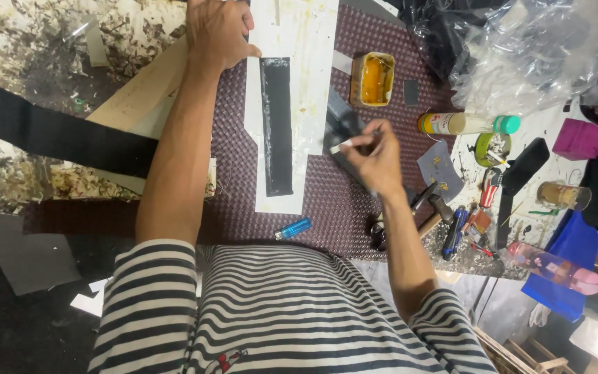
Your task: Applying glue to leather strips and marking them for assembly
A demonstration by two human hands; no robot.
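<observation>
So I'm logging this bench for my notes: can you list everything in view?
black strip: one, black, on white sheet
white sheet: one, white, on mat
mat: one, maroon, centre
glue tin: one, yellow, top of mat
lighter: one, blue, near edge of mat
bottle: one, green cap, right
hammer: one, right of mat
plastic bag: one, clear, top right
left hand: pressing the sheet
right hand: holding a small brush

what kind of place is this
Probably a small craft workshop, perhaps leatherwork: an open tin of yellow glue, a black strip on white paper under the left hand, and hand tools crowding a stained bench.
</observation>
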